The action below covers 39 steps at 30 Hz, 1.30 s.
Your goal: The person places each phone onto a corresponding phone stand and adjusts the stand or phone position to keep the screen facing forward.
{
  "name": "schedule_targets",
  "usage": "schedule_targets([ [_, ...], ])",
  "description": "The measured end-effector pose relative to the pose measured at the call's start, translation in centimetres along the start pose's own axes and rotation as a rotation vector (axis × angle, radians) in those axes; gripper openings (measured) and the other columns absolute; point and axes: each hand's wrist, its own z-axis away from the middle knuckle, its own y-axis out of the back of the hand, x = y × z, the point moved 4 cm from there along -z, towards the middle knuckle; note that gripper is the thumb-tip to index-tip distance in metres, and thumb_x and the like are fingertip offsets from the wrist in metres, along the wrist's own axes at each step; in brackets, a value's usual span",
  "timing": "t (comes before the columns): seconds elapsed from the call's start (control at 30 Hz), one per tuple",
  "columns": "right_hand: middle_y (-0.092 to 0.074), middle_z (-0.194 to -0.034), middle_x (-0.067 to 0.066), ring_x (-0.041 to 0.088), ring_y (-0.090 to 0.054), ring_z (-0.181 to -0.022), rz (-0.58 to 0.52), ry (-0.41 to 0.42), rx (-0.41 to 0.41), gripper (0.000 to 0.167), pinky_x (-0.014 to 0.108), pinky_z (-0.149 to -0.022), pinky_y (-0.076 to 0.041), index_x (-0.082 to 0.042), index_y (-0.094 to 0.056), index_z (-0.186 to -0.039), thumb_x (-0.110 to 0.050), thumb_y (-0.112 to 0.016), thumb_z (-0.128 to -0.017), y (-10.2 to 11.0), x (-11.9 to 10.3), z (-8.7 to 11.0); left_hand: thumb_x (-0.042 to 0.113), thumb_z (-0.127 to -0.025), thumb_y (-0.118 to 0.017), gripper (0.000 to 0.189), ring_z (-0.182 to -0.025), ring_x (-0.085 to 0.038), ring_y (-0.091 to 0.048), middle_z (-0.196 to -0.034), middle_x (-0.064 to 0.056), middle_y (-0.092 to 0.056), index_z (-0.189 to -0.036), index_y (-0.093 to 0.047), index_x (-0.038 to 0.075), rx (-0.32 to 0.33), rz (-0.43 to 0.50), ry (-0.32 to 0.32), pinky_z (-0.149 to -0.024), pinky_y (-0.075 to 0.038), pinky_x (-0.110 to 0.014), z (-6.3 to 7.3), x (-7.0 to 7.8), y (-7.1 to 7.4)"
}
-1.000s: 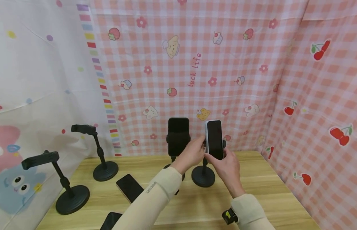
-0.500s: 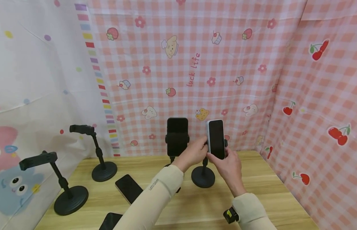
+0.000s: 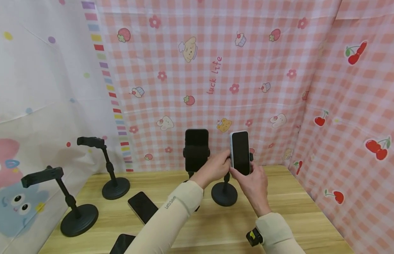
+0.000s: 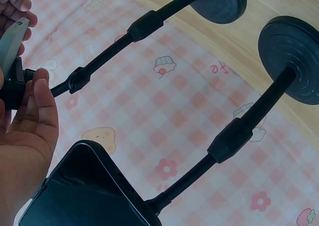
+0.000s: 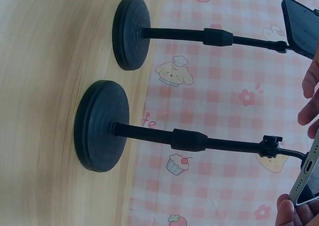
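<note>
My right hand [image 3: 254, 183] grips the lower end of a pale-edged smartphone [image 3: 240, 153] that stands upright, dark screen toward me. Beside the phone's left edge, my left hand [image 3: 217, 165] pinches the black clamp [image 4: 15, 89] of a phone stand. The clamp's other end [image 3: 251, 156] shows past the phone's right edge. That stand's round base [image 3: 224, 194] rests on the table below the hands. In the right wrist view the phone's bottom edge [image 5: 305, 173] lies at the fingers. How far the phone sits in the clamp is hidden.
Just left, a second stand holds a black phone [image 3: 197, 150]. Two phone stands [image 3: 115, 188] [image 3: 79, 220] without phones stand at the left. A dark phone [image 3: 143, 207] and part of another phone [image 3: 122, 243] lie on the wooden table [image 3: 298, 211]. Patterned cloth hangs behind.
The smartphone and both hands have shifted slightly to the right, while the stand's base has stayed in place. Both hands keep their hold.
</note>
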Motion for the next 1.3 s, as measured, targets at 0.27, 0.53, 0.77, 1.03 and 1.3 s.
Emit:
schedule_targets([
  [0.27, -0.052, -0.098, 0.015, 0.031, -0.050, -0.087, 0.013, -0.009, 0.010, 0.061, 0.039, -0.071, -0.036, -0.004, -0.062, -0.110, -0.054, -0.078, -0.078, 0.05, 0.04, -0.03, 0.023, -0.103, -0.047, 0.011, -0.070, -0.017, -0.053, -0.082, -0.001, -0.054, -0.098, -0.053, 0.016, -0.017, -0.044, 0.034, -0.062, -0.043, -0.030, 0.46, 0.13, 0.18],
  [0.53, -0.052, -0.096, 0.013, 0.029, -0.049, -0.084, 0.015, 0.000, 0.043, 0.057, 0.038, -0.068, -0.036, -0.005, -0.063, -0.108, -0.053, -0.076, -0.080, -0.05, 0.05, 0.07, 0.042, -0.099, -0.060, 0.022, -0.074, -0.011, -0.059, -0.085, 0.008, -0.063, -0.105, -0.060, 0.021, 0.006, -0.008, -0.027, -0.065, -0.048, -0.027, 0.66, -0.33, 0.15],
  [0.77, -0.052, -0.098, 0.012, 0.029, -0.049, -0.085, 0.017, 0.006, 0.059, 0.059, 0.038, -0.069, -0.036, -0.006, -0.063, -0.106, -0.057, -0.076, -0.078, -0.15, 0.22, 0.17, 0.041, -0.096, -0.065, 0.021, -0.069, -0.010, -0.055, -0.080, 0.008, -0.062, -0.097, -0.063, 0.020, 0.066, -0.013, -0.052, -0.061, -0.045, -0.025, 0.72, -0.48, 0.22],
  [1.03, -0.053, -0.099, 0.013, 0.029, -0.050, -0.087, 0.027, 0.022, 0.067, 0.062, 0.039, -0.070, -0.037, -0.006, -0.063, -0.104, -0.060, -0.076, -0.077, -0.18, 0.33, 0.21, 0.040, -0.093, -0.069, 0.023, -0.063, -0.010, -0.051, -0.073, 0.006, -0.058, -0.088, -0.062, 0.018, 0.107, -0.003, -0.041, -0.057, -0.041, -0.023, 0.85, -0.41, 0.28],
  [1.3, -0.053, -0.100, 0.014, 0.031, -0.051, -0.087, 0.046, 0.025, 0.086, 0.068, 0.042, -0.070, -0.039, -0.003, -0.062, -0.104, -0.062, -0.078, -0.075, -0.24, 0.33, 0.23, 0.036, -0.092, -0.072, 0.019, -0.064, -0.009, -0.052, -0.072, 0.008, -0.060, -0.088, -0.064, 0.019, 0.162, 0.012, -0.015, -0.058, -0.043, -0.022, 0.99, -0.24, 0.12],
])
